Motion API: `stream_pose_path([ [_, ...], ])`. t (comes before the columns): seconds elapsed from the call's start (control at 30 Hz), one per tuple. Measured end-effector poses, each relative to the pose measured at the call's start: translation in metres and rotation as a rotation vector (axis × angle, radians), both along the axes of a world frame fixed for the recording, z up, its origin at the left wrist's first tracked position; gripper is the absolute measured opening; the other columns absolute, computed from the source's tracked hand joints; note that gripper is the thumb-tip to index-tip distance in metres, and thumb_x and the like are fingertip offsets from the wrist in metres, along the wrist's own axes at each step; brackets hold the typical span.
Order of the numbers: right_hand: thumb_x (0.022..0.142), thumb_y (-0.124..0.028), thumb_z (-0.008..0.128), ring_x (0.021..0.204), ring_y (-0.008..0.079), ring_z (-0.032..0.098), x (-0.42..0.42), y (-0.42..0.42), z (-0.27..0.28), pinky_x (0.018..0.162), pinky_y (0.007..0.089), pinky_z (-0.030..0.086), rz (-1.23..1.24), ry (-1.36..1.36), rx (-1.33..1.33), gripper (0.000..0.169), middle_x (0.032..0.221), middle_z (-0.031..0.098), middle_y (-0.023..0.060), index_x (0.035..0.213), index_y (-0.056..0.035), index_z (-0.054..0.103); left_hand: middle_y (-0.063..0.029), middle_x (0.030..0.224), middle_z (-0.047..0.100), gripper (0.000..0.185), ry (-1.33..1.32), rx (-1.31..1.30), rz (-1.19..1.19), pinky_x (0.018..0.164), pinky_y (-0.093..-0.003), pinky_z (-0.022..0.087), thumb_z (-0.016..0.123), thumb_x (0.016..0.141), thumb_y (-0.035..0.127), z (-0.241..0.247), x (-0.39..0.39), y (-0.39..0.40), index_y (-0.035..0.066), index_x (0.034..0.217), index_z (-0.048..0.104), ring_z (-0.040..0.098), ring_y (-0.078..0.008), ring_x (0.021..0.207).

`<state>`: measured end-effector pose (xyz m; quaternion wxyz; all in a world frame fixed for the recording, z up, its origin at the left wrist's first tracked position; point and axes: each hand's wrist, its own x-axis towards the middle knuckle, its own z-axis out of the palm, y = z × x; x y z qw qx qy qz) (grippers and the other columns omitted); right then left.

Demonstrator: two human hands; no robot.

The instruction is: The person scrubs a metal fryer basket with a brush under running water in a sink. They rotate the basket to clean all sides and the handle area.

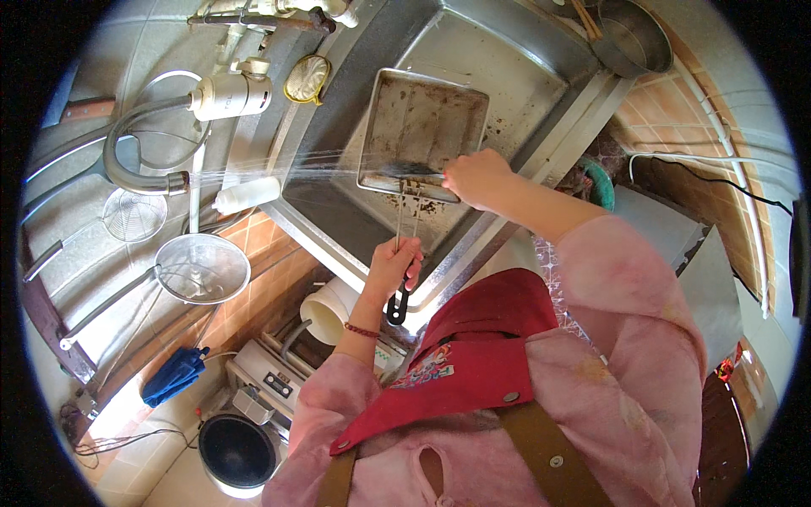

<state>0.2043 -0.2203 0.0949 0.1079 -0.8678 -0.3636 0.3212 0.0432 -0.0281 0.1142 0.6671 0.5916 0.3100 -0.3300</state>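
Observation:
My left hand grips the black handle of a square metal pan, which is tilted over a stainless steel sink. Brown stains mark the pan. My right hand is closed at the pan's near right edge, on something dark that reaches into the pan, perhaps a brush; most of it is hidden. Water streams sideways from the curved metal faucet at the left towards the pan's near part. Dark crumbs lie on the sink bottom below the pan and to its right.
A scouring pad and a white squeeze bottle lie on the sink's left ledge. A metal pot stands at the far right corner. Strainers hang at the left. A white bucket and a black pan are lower down.

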Motion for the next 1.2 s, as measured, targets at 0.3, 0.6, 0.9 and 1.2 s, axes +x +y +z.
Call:
stream_pose_path([
  [0.3,0.093,-0.039,0.048,0.083,0.0308,0.067,0.011,0.020,0.014,0.070,0.0445,0.053,-0.184,0.120,0.035,0.038,0.089,0.068,0.0133,0.089,-0.0065,0.068,-0.0021,0.049,0.043,0.032,-0.024,0.004,0.065,0.034,-0.0261,0.031,0.053,0.095,0.026,-0.003,0.002,0.007,0.002,0.074,0.049,0.041,-0.0123,0.035],
  [0.6,0.088,-0.034,0.056,0.086,0.0285,0.068,0.019,0.015,0.019,0.070,0.0429,0.053,-0.033,-0.018,-0.030,0.030,0.086,0.069,0.0129,0.089,-0.0079,0.070,-0.0025,0.049,0.043,0.032,0.000,0.030,0.062,0.033,-0.0260,0.032,0.052,0.095,0.024,0.004,-0.008,0.002,0.001,0.073,0.050,0.041,-0.0122,0.035],
  [0.9,0.089,-0.041,0.054,0.081,0.0278,0.068,0.018,0.014,0.027,0.068,0.0437,0.052,0.000,0.011,-0.022,0.038,0.085,0.069,0.0120,0.087,-0.0059,0.070,-0.0026,0.050,0.044,0.032,-0.004,0.140,0.092,0.035,-0.0261,0.033,0.053,0.094,0.024,0.005,-0.022,0.010,0.001,0.072,0.050,0.041,-0.0121,0.036],
  [1.2,0.089,-0.040,0.054,0.080,0.0277,0.068,0.019,0.013,0.012,0.066,0.0423,0.052,0.039,-0.065,0.045,0.037,0.081,0.069,0.0113,0.083,-0.0069,0.069,-0.0033,0.050,0.046,0.032,-0.045,0.219,0.064,0.035,-0.0256,0.034,0.053,0.094,0.024,-0.004,-0.021,0.014,0.001,0.071,0.052,0.042,-0.0119,0.036],
])
